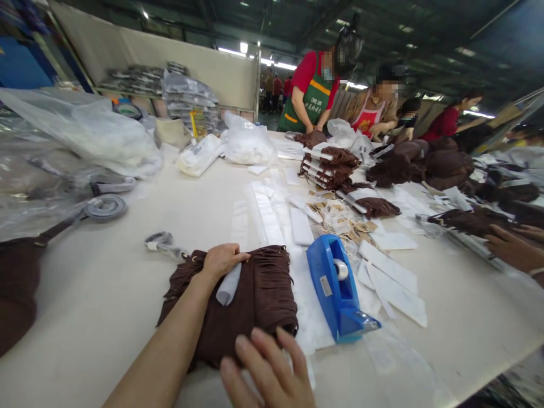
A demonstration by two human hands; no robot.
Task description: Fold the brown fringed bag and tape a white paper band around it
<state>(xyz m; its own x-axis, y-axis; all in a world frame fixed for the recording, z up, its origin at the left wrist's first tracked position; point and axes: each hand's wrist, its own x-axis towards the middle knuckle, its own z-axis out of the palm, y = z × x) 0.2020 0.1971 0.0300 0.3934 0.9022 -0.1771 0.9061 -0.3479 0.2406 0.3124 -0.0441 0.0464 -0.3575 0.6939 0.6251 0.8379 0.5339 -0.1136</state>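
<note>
Left hand [221, 260] lies on the top edge of a folded brown fringed garment [263, 289], fingers curled and pinching a white slip [228, 286] that hangs down over the fabric. Right hand [267, 368] is open, fingers spread and loose, at the garment's near edge. Fingertips look to be touching the cloth, but I can't say how firmly.

The garment lies flat on the white tabletop [106, 294], near the front edge and just left of a blue tape dispenser [335, 289]. The two are close but apart, with white sheets between and under them.

Beyond the garment, rows of white strips [266, 215] run away from the camera. To their right is a heap of paper hang tags [340, 221], then a stack of brown garments [329, 167] with white inserts. Clear plastic bags [106, 136] are piled far left.

Right edge: a co-worker's hand [510, 249] rests on more brown pieces. Other people stand at the far end — one in a green apron [312, 99].
</note>
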